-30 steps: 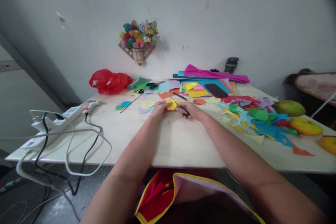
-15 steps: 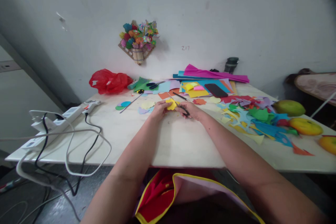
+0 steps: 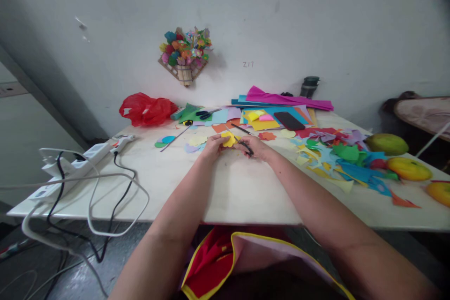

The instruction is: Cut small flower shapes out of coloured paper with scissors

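Observation:
Between my hands is a yellow paper flower with a scalloped edge. My left hand pinches it by its left side. Dark-handled scissors are in my right hand, and their blades reach across the flower's right edge. How far the blades are parted is too small to tell. Just behind lie a dark pencil-like stick and orange paper. An orange paper flower rests right of my right hand, and a pale yellow paper flower is left of my left hand.
Paper scraps and fruit spread over the right side. A phone lies on coloured sheets at the back, near a second pair of scissors. A red plastic bag and power strips with cables are on the left.
The yellow flower is turned very slightly between my fingers. Both hands stay in nearly the same place, and everything else on the table is unmoved.

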Demonstrator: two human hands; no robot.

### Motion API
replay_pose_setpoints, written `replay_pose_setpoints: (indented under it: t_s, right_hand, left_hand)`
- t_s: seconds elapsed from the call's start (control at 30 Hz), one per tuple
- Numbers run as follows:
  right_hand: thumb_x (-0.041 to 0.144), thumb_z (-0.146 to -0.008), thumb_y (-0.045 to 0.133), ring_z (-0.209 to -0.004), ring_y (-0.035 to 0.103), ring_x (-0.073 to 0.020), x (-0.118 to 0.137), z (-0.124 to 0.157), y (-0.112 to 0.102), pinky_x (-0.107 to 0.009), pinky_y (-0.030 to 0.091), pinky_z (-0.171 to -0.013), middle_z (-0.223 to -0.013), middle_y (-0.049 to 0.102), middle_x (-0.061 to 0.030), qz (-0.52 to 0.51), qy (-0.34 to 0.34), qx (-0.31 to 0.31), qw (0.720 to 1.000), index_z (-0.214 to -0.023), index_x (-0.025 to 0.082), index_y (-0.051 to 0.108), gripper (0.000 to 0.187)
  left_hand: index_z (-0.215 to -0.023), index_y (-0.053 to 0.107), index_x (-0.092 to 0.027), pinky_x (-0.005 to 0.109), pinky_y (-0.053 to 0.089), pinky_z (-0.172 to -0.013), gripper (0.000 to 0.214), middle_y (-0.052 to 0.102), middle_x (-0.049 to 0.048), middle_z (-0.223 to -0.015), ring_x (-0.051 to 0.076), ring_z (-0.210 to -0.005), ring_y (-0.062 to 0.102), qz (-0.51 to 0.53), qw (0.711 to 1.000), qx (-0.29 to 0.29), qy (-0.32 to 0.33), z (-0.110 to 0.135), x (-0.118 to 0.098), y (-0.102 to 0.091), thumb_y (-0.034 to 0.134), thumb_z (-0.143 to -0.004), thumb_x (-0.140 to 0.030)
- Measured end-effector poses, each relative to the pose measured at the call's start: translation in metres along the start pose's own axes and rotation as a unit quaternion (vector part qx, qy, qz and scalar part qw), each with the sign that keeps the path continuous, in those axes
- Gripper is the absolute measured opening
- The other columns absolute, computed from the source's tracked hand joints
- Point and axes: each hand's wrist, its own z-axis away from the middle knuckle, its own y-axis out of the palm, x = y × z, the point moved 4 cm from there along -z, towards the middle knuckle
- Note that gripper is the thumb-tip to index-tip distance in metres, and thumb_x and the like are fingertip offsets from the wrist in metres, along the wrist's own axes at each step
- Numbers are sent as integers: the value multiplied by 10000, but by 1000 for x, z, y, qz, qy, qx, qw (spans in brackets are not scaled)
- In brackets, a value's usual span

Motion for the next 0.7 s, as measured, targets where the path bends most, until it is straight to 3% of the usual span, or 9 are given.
replay_pose_setpoints:
  t_s: [0.3, 0.7]
  right_hand:
    - [333, -752, 732, -332, 411, -69, 3, 2, 0, -179, 312, -318, -437, 478, 69, 5, -20, -9, 1000, -695, 176, 558, 242]
    - [263, -809, 693, -346, 454, -63, 13, 10, -7, -167, 364, -344, -462, 533, 59, -18, 18, -21, 999, -686, 176, 532, 220]
  left_hand:
    - [-695, 676, -95, 322, 555, -653, 292, 706, 77, -701, 177, -608, 664, -9, 1000, -17, 13, -4, 1, -6, 862, -534, -252]
    - [-749, 707, -109, 325, 548, -721, 384, 728, 79, -737, 183, -648, 680, -69, 997, 29, 32, -1, 0, -4, 881, -532, -374]
